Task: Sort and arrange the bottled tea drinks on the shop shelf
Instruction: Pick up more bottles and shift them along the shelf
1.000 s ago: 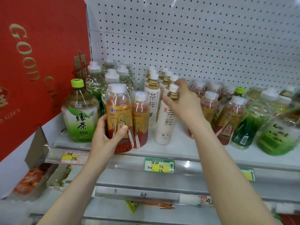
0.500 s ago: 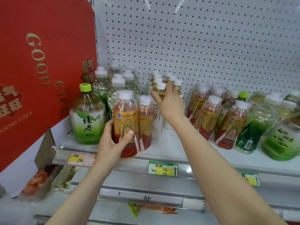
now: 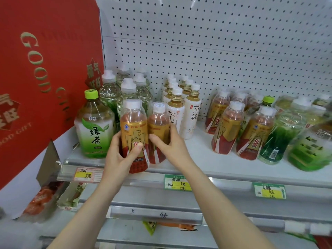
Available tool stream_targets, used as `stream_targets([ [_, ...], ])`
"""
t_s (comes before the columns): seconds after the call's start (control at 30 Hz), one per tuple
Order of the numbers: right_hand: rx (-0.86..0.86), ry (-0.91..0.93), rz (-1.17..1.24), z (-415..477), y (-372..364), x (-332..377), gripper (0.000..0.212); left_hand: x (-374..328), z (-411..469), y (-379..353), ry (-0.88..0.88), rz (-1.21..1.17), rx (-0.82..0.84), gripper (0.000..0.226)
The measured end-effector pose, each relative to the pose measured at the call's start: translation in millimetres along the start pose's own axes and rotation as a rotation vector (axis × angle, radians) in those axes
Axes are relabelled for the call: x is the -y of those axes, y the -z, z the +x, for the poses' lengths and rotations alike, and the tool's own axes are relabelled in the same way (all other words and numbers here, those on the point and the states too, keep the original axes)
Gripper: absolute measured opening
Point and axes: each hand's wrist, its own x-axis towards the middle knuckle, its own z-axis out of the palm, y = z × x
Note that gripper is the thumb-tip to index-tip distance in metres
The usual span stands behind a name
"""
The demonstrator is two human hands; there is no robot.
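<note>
Two gold-and-red bottles stand side by side at the front of the white shelf (image 3: pixel 206 159). My left hand (image 3: pixel 120 157) is wrapped around the nearer bottle (image 3: pixel 133 126). My right hand (image 3: pixel 170 146) grips the second bottle (image 3: pixel 158 123) just to its right. Behind them stand two rows of white tea bottles (image 3: pixel 192 112) and a cluster of clear pale-green bottles (image 3: pixel 109 92). A green tea bottle with a lime cap (image 3: pixel 94 126) stands at the far left.
More gold-and-red bottles (image 3: pixel 228 128) lean at the right, with dark green bottles (image 3: pixel 280 141) beyond them. A red gift box (image 3: pixel 45 69) walls off the left side. Price tags (image 3: pixel 177 183) line the shelf edge. A white pegboard (image 3: pixel 215 42) backs the shelf.
My right hand left the white tea bottles at the back and came forward onto the second gold-and-red bottle. My left hand kept its hold on the nearer bottle.
</note>
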Motion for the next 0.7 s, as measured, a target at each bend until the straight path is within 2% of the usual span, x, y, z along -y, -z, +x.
stream_targets([
  [0.17,-0.075,-0.077,0.205,-8.6,6.2,-1.4,0.054,-7.0,-2.0,0.6,0.012,-0.023,0.024,0.071],
  [0.3,-0.223,-0.115,0.509,-27.6,34.9,1.9,0.052,-15.7,-5.8,-7.5,0.040,-0.080,0.112,0.048],
  [0.4,-0.363,-0.122,0.604,-49.9,62.4,5.0,0.051,-22.8,-7.7,-26.2,0.036,-0.123,0.193,0.052],
  [0.57,-0.466,-0.143,0.505,-88.5,102.7,-5.3,0.057,-24.6,-16.0,-75.6,0.044,-0.194,0.296,0.054],
  [0.7,-0.571,-0.057,0.351,-104.4,145.6,-20.1,0.058,-23.0,-19.9,-118.5,0.054,-0.165,0.358,0.073],
])
